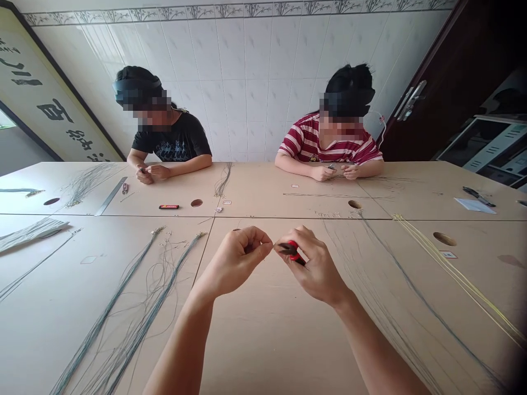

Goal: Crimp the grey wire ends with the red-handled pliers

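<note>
The right hand [315, 266] has its grip wrapped around red-handled pliers [292, 250], their dark nose pointing toward the left hand [241, 258]. The left hand's grip is narrow, thumb and forefinger pinched together just beside the nose of the pliers; whatever sits between those fingertips is too small to tell. Both hands and the pliers are above the bare middle of the wooden tabletop [263, 340].

Left of the pliers lie two grey wire bundles, an outer bundle [142, 255] and an inner bundle [175, 274], each with small metallic ends at its far tip, and a tangle of loose wires [158, 274] spreads between them. Right of the pliers runs a blue-grey strand [405, 278], and farther right come yellow wires [450, 277].

Beyond the pliers and to their left are a red-and-black cylinder [168, 207] and a flat metal ruler [111, 196]; beyond and far to their right, a dark pen [478, 196] lies across white paper [469, 205]. Past the pliers, across the tabletop, sit a co-worker in a black T-shirt [177, 137] and another in a striped shirt [304, 137].
</note>
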Motion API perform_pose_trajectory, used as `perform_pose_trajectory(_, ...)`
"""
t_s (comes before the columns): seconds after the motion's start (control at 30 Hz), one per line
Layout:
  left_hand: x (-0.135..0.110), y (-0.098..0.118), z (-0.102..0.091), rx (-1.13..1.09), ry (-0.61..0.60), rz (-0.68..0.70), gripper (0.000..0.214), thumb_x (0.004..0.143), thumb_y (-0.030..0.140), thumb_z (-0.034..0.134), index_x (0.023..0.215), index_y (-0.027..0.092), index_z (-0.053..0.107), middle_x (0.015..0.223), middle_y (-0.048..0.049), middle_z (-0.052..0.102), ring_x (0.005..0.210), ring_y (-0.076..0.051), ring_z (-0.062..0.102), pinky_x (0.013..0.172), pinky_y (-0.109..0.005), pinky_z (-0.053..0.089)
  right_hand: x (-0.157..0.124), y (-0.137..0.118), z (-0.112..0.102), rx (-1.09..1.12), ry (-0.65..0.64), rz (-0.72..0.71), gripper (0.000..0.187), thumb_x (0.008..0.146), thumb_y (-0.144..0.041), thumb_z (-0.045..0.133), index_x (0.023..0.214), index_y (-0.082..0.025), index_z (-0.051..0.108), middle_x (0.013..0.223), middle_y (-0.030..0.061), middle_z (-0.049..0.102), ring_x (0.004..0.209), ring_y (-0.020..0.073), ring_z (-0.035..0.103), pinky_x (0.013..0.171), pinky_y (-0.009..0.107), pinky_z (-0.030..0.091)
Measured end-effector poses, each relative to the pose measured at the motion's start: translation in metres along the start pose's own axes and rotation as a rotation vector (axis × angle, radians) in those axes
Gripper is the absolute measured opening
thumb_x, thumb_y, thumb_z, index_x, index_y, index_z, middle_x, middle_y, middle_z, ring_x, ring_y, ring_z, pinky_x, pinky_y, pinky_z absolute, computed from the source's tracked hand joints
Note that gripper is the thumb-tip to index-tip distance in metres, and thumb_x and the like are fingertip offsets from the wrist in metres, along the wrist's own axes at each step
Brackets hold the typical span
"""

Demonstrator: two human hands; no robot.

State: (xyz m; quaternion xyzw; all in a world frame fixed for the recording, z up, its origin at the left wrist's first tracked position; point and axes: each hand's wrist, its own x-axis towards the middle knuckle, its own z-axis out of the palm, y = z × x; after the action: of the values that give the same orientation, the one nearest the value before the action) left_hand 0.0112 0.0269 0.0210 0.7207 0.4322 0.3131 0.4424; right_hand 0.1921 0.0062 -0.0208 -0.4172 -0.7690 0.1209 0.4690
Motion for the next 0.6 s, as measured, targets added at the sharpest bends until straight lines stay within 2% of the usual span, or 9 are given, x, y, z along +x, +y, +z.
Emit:
perform_pose_trajectory(0.07, 0.0, 0.0, 0.0, -0.01, -0.003, -0.017, 0.018, 0.087, 0.03, 0.057, 0.077, 0.015, 0.061, 0.055, 0.007, 0.038, 0.047, -0.005, 0.026, 0.04, -0.018, 0.02, 0.001, 0.002, -0.001, -0.103, 0.01, -0.117, 0.017, 0.085, -0.005, 0.053, 0.087, -0.022, 0.052, 0.073, -0.0014, 0.054, 0.075, 0.0156, 0.044, 0.076, 0.031, 0.037)
perform_pose_trajectory(0.13, 0.0, -0.001, -0.001, -0.028, -0.011, -0.032, 0.021, 0.086, 0.034, 0.06, 0.078, 0.015, 0.063, 0.053, 0.0075, 0.036, 0.047, -0.005, 0.025, 0.039, -0.018, 0.019, 0.001, 0.003, -0.002, -0.122, 0.02, -0.143, 0.018, 0.084, -0.004, 0.053, 0.088, -0.022, 0.052, 0.073, -0.0013, 0.055, 0.075, 0.0157, 0.045, 0.077, 0.031, 0.037)
perform_pose_trajectory(0.2, 0.0, -0.002, -0.003, -0.067, -0.014, -0.027, 0.023, 0.084, 0.038, 0.063, 0.085, 0.015, 0.065, 0.054, 0.0074, 0.038, 0.047, -0.005, 0.03, 0.04, -0.017, 0.023, 0.002, 0.002, -0.003, -0.071, 0.022, -0.094, 0.015, 0.087, -0.008, 0.054, 0.085, -0.022, 0.051, 0.072, -0.0014, 0.054, 0.073, 0.0152, 0.045, 0.074, 0.03, 0.038)
perform_pose_trajectory(0.27, -0.001, -0.003, -0.005, -0.132, -0.002, -0.006, 0.025, 0.085, 0.039, 0.064, 0.095, 0.016, 0.065, 0.057, 0.0058, 0.047, 0.049, -0.006, 0.043, 0.044, -0.017, 0.035, 0.002, 0.001, -0.004, -0.011, 0.023, -0.018, 0.013, 0.089, -0.013, 0.055, 0.081, -0.022, 0.049, 0.071, -0.0014, 0.052, 0.071, 0.0148, 0.045, 0.07, 0.029, 0.039)
perform_pose_trajectory(0.33, -0.003, -0.005, -0.008, -0.203, 0.043, 0.013, 0.025, 0.088, 0.039, 0.061, 0.098, 0.016, 0.065, 0.07, 0.0002, 0.062, 0.062, -0.01, 0.059, 0.059, -0.021, 0.05, 0.001, 0.001, -0.006, 0.032, 0.025, 0.055, 0.014, 0.091, -0.019, 0.054, 0.079, -0.022, 0.048, 0.071, -0.0012, 0.05, 0.069, 0.0145, 0.045, 0.067, 0.028, 0.039)
perform_pose_trajectory(0.4, -0.007, -0.006, -0.014, -0.263, 0.111, 0.02, 0.026, 0.09, 0.039, 0.058, 0.094, 0.016, 0.068, 0.092, -0.0065, 0.071, 0.084, -0.015, 0.066, 0.081, -0.028, 0.055, 0.0, 0.001, -0.008, 0.065, 0.022, 0.119, 0.015, 0.092, -0.023, 0.053, 0.078, -0.022, 0.048, 0.071, -0.0009, 0.049, 0.068, 0.0142, 0.044, 0.065, 0.028, 0.039)
perform_pose_trajectory(0.43, -0.011, -0.005, -0.019, -0.285, 0.146, 0.017, 0.026, 0.09, 0.039, 0.058, 0.093, 0.017, 0.07, 0.103, -0.0083, 0.072, 0.095, -0.017, 0.066, 0.09, -0.031, 0.053, 0.0, 0.001, -0.01, 0.077, 0.02, 0.142, 0.017, 0.092, -0.025, 0.052, 0.077, -0.022, 0.048, 0.071, -0.0008, 0.048, 0.067, 0.0141, 0.044, 0.064, 0.027, 0.039)
perform_pose_trajectory(0.5, -0.024, -0.004, -0.034, -0.302, 0.191, -0.003, 0.025, 0.09, 0.038, 0.058, 0.096, 0.018, 0.072, 0.113, -0.009, 0.07, 0.104, -0.02, 0.064, 0.096, -0.033, 0.051, 0.0, 0.003, -0.013, 0.087, 0.021, 0.168, 0.019, 0.093, -0.029, 0.051, 0.075, -0.021, 0.048, 0.07, -0.0009, 0.048, 0.066, 0.0136, 0.043, 0.063, 0.027, 0.039)
perform_pose_trajectory(0.6, -0.057, -0.002, -0.067, -0.22, 0.177, -0.038, 0.026, 0.09, 0.039, 0.056, 0.089, 0.02, 0.074, 0.096, -0.0086, 0.073, 0.087, -0.02, 0.067, 0.081, -0.031, 0.057, 0.001, 0.005, -0.016, 0.072, 0.038, 0.169, 0.021, 0.093, -0.03, 0.051, 0.074, -0.021, 0.049, 0.068, -0.0018, 0.047, 0.065, 0.0129, 0.044, 0.062, 0.026, 0.038)
